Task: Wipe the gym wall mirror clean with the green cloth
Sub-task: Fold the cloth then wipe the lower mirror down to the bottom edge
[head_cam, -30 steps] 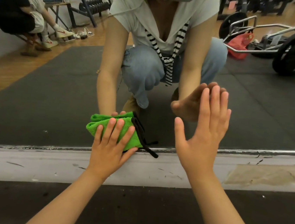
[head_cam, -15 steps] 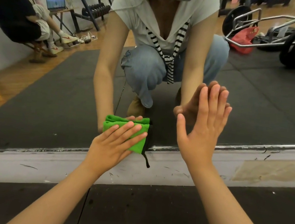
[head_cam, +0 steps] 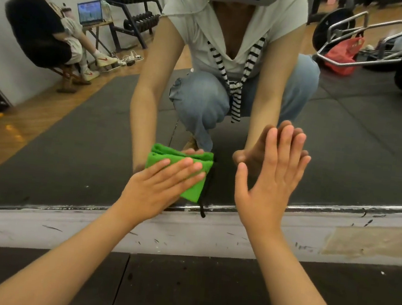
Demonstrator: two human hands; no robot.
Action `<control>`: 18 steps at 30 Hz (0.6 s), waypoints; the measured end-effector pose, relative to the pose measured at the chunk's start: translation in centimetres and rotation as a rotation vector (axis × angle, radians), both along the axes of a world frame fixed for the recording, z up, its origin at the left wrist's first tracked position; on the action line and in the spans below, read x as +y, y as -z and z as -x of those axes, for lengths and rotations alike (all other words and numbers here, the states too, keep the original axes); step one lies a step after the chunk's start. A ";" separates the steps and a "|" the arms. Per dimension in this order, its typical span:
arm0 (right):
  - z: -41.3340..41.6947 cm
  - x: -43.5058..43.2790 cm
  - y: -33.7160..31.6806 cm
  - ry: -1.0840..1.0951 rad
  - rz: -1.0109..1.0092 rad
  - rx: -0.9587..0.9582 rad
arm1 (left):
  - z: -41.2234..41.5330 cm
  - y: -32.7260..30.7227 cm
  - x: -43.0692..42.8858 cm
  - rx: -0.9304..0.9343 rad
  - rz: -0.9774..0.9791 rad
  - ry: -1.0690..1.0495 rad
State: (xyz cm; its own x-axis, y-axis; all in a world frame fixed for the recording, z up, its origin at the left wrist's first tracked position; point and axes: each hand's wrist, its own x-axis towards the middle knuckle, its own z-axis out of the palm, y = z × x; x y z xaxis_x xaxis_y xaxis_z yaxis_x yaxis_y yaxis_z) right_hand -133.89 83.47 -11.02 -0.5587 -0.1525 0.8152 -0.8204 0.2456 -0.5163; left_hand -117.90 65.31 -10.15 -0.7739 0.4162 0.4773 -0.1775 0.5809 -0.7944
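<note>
The fingers (head_cam: pixel 183 169) of the left hand (head_cam: pixel 152 193) lie straight and close together, pressing the folded green cloth (head_cam: pixel 192 189) flat on the mirror (head_cam: pixel 82 151), low down and just above the metal trim (head_cam: pixel 339 205). Apply pressure through the whole palm so that the folds do not open, and overlap each stroke. A black strap (head_cam: pixel 203 210) hangs from the cloth across the trim; avoid dragging it over the glass. The right hand (head_cam: pixel 269 185), fingers straight and holding nothing, appears to brace against the glass beside the cloth. Prints are likely there, so wipe that patch last.
</note>
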 end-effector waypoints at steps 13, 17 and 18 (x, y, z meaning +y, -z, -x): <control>-0.2 -1.9 -4.5 -0.074 0.233 -0.038 | -1.2 -5.9 0.8 -0.328 0.130 -0.085; -0.7 -2.5 -4.5 -0.070 0.283 -0.071 | -2.1 -8.4 1.7 -0.037 -0.038 -0.168; -0.7 -2.6 -4.5 -0.074 0.287 -0.068 | -1.8 -7.9 2.4 -0.014 -0.082 -0.196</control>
